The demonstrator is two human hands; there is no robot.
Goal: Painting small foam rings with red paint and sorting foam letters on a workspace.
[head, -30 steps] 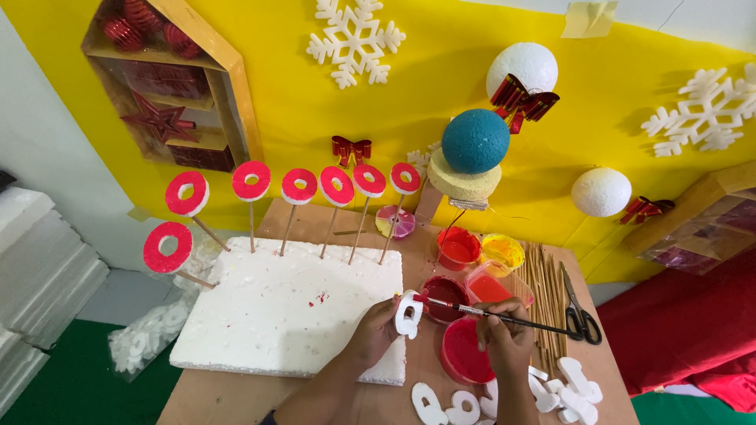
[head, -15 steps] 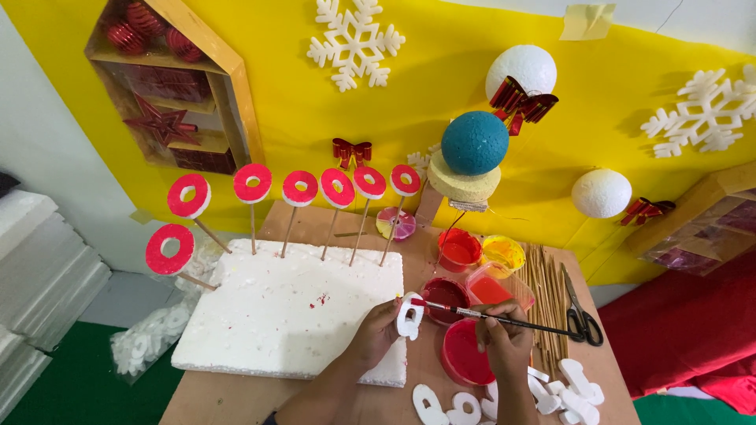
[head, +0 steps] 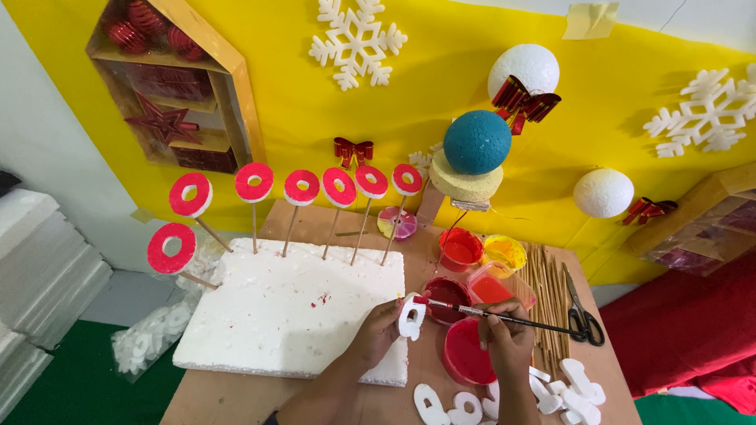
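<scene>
Nothing moved: paintbrush (head: 504, 317) stays touching foam ring (head: 411, 317).

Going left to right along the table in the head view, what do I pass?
Bag of white foam rings → white foam board → left hand holding a white foam piece → right hand with the paintbrush → wooden sticks → scissors.

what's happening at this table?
A person is painting a small white foam cutout red. The left hand holds the cutout; the right hand holds a paintbrush, its tip at the cutout's top edge. Open red paint tubs sit below the hands. Seven red-painted foam rings on sticks stand stuck in a white foam slab. Unpainted cutouts lie at the table's near edge.
</scene>
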